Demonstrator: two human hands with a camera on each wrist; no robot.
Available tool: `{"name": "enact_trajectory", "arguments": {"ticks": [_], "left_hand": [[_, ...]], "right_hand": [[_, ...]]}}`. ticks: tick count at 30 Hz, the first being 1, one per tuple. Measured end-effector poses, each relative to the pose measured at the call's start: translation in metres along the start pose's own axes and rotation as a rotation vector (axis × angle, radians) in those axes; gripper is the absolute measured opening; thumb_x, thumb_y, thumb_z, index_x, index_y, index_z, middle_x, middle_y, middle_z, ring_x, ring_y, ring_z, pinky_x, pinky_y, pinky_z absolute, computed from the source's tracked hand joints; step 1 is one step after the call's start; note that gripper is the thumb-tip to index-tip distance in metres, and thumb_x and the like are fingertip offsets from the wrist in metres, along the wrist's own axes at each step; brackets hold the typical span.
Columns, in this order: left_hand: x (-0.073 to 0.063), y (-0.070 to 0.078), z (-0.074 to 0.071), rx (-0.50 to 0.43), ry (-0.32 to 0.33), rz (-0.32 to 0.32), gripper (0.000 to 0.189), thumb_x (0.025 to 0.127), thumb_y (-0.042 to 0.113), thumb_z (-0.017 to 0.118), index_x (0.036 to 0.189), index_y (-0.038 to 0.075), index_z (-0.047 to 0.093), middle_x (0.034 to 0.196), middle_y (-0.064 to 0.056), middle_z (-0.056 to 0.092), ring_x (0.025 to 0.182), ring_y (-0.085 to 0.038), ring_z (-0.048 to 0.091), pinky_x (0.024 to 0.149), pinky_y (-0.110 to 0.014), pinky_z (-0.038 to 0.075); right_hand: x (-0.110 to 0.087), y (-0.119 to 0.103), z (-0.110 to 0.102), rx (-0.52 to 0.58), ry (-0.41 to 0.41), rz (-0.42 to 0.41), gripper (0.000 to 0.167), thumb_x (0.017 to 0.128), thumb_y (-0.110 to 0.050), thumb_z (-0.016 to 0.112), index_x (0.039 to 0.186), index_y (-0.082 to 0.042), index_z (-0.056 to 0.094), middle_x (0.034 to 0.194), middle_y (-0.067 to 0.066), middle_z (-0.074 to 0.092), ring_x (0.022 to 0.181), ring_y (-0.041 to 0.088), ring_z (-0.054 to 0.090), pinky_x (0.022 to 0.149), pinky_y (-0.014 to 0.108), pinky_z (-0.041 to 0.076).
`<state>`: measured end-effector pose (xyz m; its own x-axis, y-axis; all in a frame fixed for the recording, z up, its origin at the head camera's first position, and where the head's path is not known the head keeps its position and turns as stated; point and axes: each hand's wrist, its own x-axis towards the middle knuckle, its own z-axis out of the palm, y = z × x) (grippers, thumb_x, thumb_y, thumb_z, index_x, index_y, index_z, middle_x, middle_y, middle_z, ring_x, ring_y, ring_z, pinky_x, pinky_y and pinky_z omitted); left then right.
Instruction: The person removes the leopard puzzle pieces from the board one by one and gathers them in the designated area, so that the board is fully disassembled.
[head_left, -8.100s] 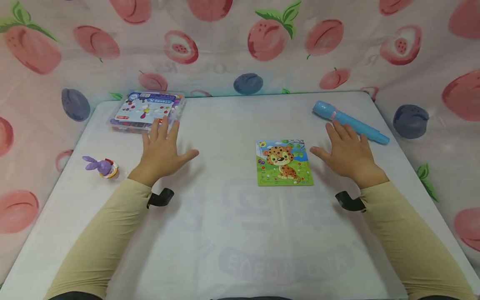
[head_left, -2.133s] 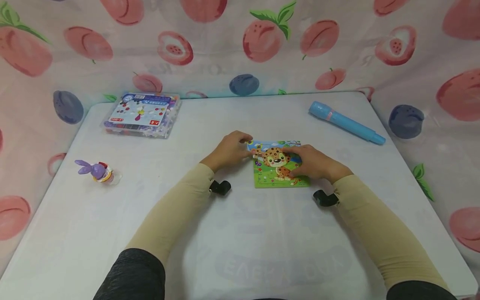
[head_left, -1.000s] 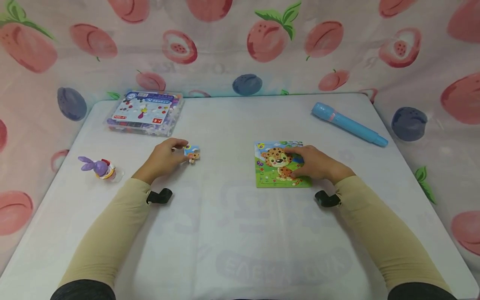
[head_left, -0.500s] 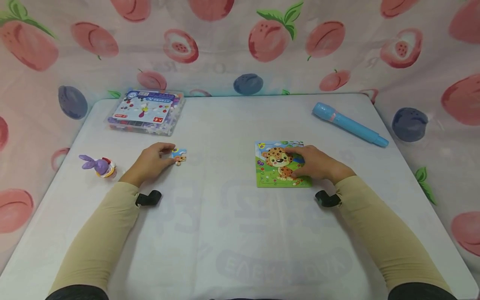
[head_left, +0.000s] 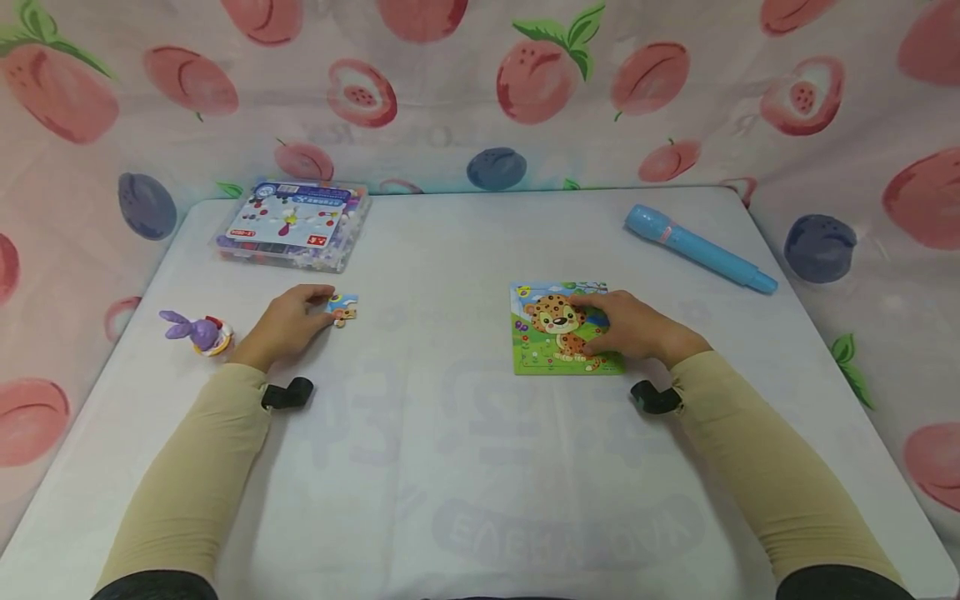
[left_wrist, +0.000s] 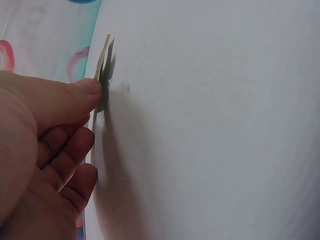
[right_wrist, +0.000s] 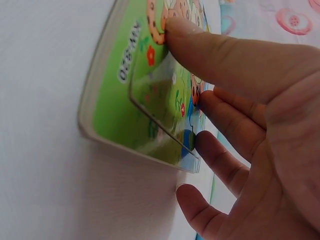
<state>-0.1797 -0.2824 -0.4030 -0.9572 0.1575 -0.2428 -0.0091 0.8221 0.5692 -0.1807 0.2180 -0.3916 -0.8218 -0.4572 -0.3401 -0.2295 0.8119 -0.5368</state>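
With thumb and fingertips my left hand (head_left: 289,325) pinches a small jigsaw piece (head_left: 342,310) by its left side, close over the white table. It is printed with blue sky and part of a spotted animal's head; the left wrist view shows it edge-on, thin (left_wrist: 102,65). Right of centre lies a square leopard puzzle (head_left: 536,354) with a green and blue picture and a thick rim. My right hand (head_left: 637,327) rests on its right part, thumb (right_wrist: 185,30) and fingertips spread over the picture, covering some of that side.
A clear plastic case (head_left: 288,221) with a blue and white label stands at the back left. In front of it is a small purple figurine (head_left: 202,333), close to my left wrist. A light blue tube (head_left: 701,248) lies slantwise at the back right.
My left hand, first spread near the case, went to the puzzle's upper left and carried the piece leftward, recently only slightly. My right hand came onto the puzzle and has stayed there.
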Motion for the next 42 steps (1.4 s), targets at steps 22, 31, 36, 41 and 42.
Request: {"name": "enact_trajectory", "arguments": {"ticks": [22, 31, 36, 41, 42], "left_hand": [[-0.001, 0.026, -0.01, -0.024, -0.012, 0.027, 0.059, 0.099, 0.023, 0.063, 0.149, 0.001, 0.041, 0.148, -0.026, 0.042, 0.133, -0.046, 0.039, 0.109, -0.06, 0.031], [0.015, 0.061, 0.011, -0.052, -0.036, 0.146, 0.056, 0.096, 0.017, 0.066, 0.146, 0.0, 0.046, 0.146, -0.022, 0.045, 0.135, -0.038, 0.041, 0.111, -0.053, 0.032], [0.025, 0.082, 0.029, -0.063, -0.066, 0.205, 0.055, 0.095, 0.017, 0.067, 0.145, 0.002, 0.048, 0.145, -0.018, 0.048, 0.134, -0.036, 0.042, 0.112, -0.05, 0.032], [0.033, 0.106, 0.047, -0.082, -0.108, 0.267, 0.055, 0.094, 0.016, 0.068, 0.145, 0.002, 0.049, 0.144, -0.017, 0.049, 0.135, -0.032, 0.042, 0.113, -0.046, 0.031], [0.035, 0.111, 0.051, -0.082, -0.115, 0.28, 0.055, 0.094, 0.016, 0.068, 0.144, 0.002, 0.049, 0.144, -0.016, 0.049, 0.135, -0.031, 0.043, 0.113, -0.045, 0.031]], "right_hand": [[-0.002, -0.003, -0.001, 0.002, 0.0, 0.008, 0.077, 0.088, -0.021, 0.079, 0.154, -0.011, 0.04, 0.153, 0.027, 0.036, 0.138, 0.043, 0.032, 0.112, 0.061, 0.026], [-0.002, -0.002, -0.001, 0.009, 0.005, 0.021, 0.077, 0.088, -0.022, 0.079, 0.154, -0.012, 0.041, 0.152, 0.027, 0.035, 0.137, 0.042, 0.031, 0.112, 0.061, 0.026], [0.0, 0.0, 0.0, 0.008, 0.022, 0.007, 0.076, 0.086, -0.021, 0.081, 0.152, -0.01, 0.043, 0.152, 0.025, 0.038, 0.137, 0.042, 0.034, 0.112, 0.06, 0.026], [0.0, 0.0, 0.0, 0.011, 0.036, 0.022, 0.077, 0.086, -0.019, 0.081, 0.151, -0.007, 0.043, 0.152, 0.025, 0.037, 0.138, 0.043, 0.033, 0.112, 0.06, 0.026], [0.0, 0.0, 0.0, 0.013, 0.038, 0.028, 0.078, 0.085, -0.019, 0.081, 0.151, -0.006, 0.042, 0.152, 0.025, 0.036, 0.138, 0.043, 0.033, 0.112, 0.06, 0.026]]}}
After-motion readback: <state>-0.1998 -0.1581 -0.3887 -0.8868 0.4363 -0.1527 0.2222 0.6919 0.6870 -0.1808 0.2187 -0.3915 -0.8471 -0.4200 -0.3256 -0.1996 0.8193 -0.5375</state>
